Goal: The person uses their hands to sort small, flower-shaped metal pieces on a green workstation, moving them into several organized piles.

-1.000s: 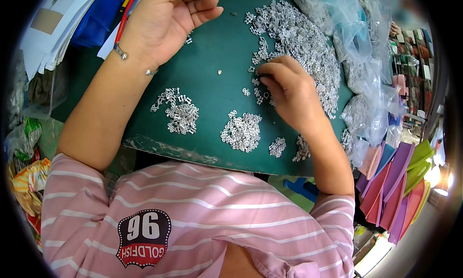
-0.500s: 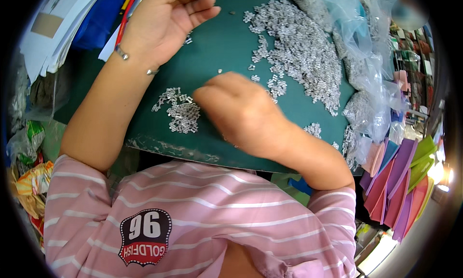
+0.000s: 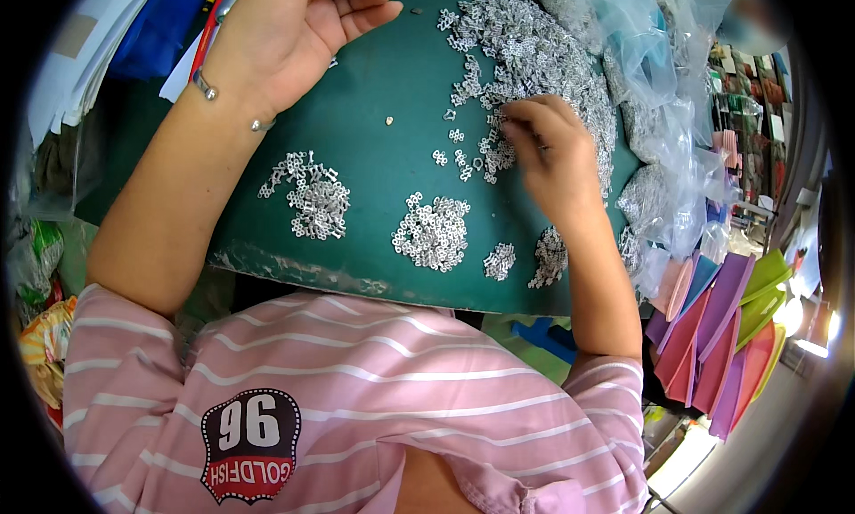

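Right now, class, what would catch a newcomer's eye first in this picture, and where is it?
The big heap of small silver metal pieces at the top of the green board, where the right hand picks at its edge. Three smaller sorted piles lie along the near side. The left hand rests palm up at the board's top left corner.

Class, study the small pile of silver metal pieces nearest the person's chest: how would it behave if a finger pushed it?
The small pile would probably scatter rather than slide whole, since its pieces lie loose. Each looks tiny, so likely light. On the flat green mat they seem unlikely to roll far.
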Demonstrator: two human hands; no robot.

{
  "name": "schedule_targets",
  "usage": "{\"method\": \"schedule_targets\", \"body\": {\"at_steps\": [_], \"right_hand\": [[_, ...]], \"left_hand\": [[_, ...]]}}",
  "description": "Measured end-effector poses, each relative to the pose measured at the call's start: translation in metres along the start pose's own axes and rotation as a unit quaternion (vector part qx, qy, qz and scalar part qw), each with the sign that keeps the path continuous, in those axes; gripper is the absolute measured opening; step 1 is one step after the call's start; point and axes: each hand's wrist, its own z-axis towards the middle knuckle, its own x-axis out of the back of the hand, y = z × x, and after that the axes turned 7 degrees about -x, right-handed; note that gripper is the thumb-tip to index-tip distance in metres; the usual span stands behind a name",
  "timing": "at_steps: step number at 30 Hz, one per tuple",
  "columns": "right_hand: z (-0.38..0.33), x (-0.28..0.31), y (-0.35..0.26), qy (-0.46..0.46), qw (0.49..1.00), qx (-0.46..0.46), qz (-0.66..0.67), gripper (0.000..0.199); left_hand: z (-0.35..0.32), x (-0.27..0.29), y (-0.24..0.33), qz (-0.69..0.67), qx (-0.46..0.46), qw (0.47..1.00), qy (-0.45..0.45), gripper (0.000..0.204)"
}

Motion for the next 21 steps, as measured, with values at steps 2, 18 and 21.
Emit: {"method": "schedule_targets", "body": {"at_steps": [2, 18, 21], "right_hand": [[0.002, -0.002, -0.002, -0.011, 1.000, -0.001, -0.011, 0.011], [0.007, 0.012, 0.004, -0.071, 0.997, -0.008, -0.032, 0.014], [0.008, 0.019, 0.004, -0.076, 0.997, -0.010, -0.029, 0.012]], "left_hand": [[0.005, 0.013, -0.002, 0.006, -0.004, 0.999, -0.032, 0.019], [0.006, 0.016, -0.001, 0.012, -0.004, 0.999, -0.031, 0.021], [-0.004, -0.011, 0.000, 0.006, 0.001, 0.999, 0.038, 0.016]]}}
